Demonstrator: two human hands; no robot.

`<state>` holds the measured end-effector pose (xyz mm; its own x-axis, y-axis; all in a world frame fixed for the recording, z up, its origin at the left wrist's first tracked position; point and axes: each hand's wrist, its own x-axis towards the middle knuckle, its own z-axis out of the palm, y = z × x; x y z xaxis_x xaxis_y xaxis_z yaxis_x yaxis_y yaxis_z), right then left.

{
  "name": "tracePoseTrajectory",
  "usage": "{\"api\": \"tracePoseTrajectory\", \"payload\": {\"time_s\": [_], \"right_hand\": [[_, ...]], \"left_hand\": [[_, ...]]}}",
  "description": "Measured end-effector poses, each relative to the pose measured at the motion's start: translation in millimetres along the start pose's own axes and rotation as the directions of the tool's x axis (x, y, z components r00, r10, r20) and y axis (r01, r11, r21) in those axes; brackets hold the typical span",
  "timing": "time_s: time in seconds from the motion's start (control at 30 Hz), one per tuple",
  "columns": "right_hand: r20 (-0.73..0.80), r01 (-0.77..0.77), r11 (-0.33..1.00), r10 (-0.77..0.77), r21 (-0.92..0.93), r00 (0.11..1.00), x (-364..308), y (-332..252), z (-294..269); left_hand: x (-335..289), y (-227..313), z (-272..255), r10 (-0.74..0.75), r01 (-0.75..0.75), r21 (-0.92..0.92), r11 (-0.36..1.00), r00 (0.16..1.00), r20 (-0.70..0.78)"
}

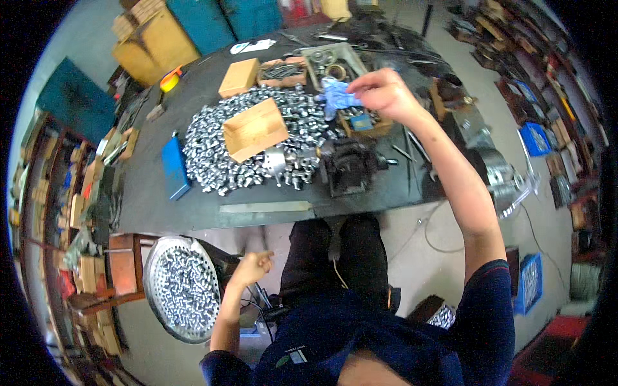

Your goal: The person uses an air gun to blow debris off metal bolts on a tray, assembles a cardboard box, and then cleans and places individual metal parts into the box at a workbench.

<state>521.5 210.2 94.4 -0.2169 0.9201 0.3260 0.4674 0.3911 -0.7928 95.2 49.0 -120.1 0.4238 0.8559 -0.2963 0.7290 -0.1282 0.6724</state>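
My right hand (384,95) reaches over the far right part of the dark table, its fingers closed at the edge of a crumpled blue cloth (340,96). Below the cloth sits a small open box (368,128) with something blue in it. My left hand (253,267) hangs low in front of the table's near edge, left of my knees. Its fingers are curled together; whether anything is between them is too small to see. A large heap of shiny metal fittings (212,151) covers the middle of the table, with an open cardboard box (256,132) tilted on top.
A dark vise-like machine (349,167) with a metal chuck (275,161) stands near the table's front edge. A flat metal bar (265,207) lies nearby, and a blue box (175,167) is at left. A round perforated basin (153,283) of small metal parts stands below left.
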Motion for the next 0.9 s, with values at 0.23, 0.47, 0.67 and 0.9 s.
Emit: {"api": "tracePoseTrajectory", "payload": {"time_s": [0.23,0.47,0.67,0.9], "right_hand": [[-0.209,-0.178,0.946,0.122,-0.272,0.970,-164,66,-32],[-0.373,-0.490,0.739,0.339,-0.463,0.864,-231,98,-14],[-0.423,-0.692,0.453,0.561,-0.562,0.711,-207,133,-19],[-0.364,-0.739,0.241,0.749,-0.629,0.553,-158,108,-5]], "left_hand": [[26,86,-71,0.149,-0.325,-0.363,0.873,0.888,-0.435],[59,105,-98,0.246,-0.464,-0.355,0.812,0.822,-0.513],[76,115,-93,0.250,-0.512,-0.402,0.760,0.800,-0.546],[99,140,-94,0.257,-0.481,-0.541,0.690,0.861,-0.439]]}}
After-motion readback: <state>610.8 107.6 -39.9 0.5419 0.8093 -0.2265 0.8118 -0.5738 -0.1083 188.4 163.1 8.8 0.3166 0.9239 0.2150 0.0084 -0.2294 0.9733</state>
